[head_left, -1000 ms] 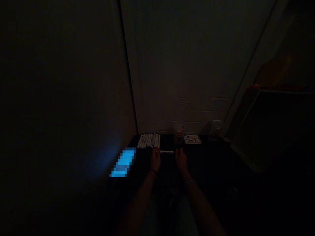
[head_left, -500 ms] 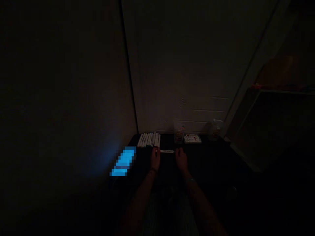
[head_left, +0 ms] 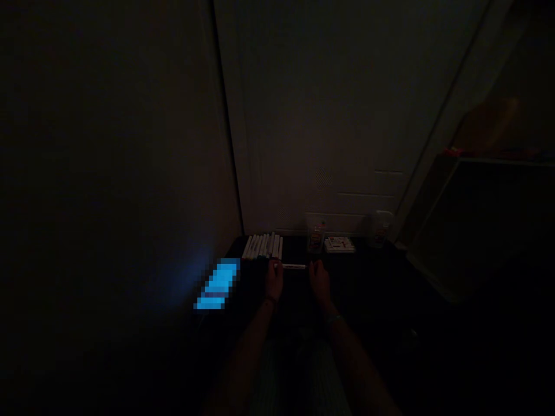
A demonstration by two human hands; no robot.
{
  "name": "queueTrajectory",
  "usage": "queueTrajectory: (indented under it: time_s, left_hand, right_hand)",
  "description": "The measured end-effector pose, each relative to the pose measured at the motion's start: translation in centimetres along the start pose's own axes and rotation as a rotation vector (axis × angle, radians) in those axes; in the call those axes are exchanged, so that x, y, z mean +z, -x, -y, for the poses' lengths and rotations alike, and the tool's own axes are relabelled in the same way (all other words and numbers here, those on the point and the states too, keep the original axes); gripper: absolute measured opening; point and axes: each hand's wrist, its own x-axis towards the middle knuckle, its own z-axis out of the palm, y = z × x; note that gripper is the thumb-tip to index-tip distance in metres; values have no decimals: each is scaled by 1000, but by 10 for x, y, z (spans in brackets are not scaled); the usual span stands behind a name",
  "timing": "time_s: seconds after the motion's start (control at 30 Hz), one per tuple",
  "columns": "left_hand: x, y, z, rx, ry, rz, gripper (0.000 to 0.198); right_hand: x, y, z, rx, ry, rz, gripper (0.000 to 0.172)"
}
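Fingers [head_left: 272,265] of the left hand [head_left: 274,281] pinch one end of a thin white stick-shaped marker [head_left: 295,266]. The marker lies sideways, its long side running from left to right between the two hands. Its other end points at the right hand [head_left: 319,281], whose fingers are curled in. It is too dark to tell if they hold the tip or just sit beside it. So the left hand is the nearer one, right on the marker.

Both hands are over a black flat worktop [head_left: 359,283]. Just past the left hand is a row of white markers [head_left: 262,247], side by side. Past the right hand are a clear plastic tub with a label [head_left: 315,240] and a flat pile of white sticks [head_left: 340,245]. A bright blue blurred shape [head_left: 217,284] glows on the left.
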Motion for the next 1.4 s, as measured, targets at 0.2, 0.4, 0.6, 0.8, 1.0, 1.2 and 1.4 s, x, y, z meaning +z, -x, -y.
queueTrajectory:
  time_s: [0.2,0.4,0.6,0.8,1.0,1.2,1.4]
  left_hand:
    - [1,-1,4,-15,20,9,27]
    - [3,-4,11,21,47,28,28]
    - [3,-3,11,53,6,10,29]
    - [1,-2,9,50,-56,21,31]
    - [0,-1,3,14,-19,15,32]
    - [1,2,-3,13,38,-9,31]
    - [4,3,6,29,26,-16,32]
  right_hand:
    - [0,1,1,1,0,-12,35]
    - [-1,0,0,5,-54,-17,34]
    - [-2,0,1,8,-74,-35,34]
    - [-5,0,5,25,-71,-28,34]
    - [-7,1,4,33,-72,3,37]
    - [-9,2,3,3,-40,9,41]
    - [-5,1,-4,-4,-73,21,45]
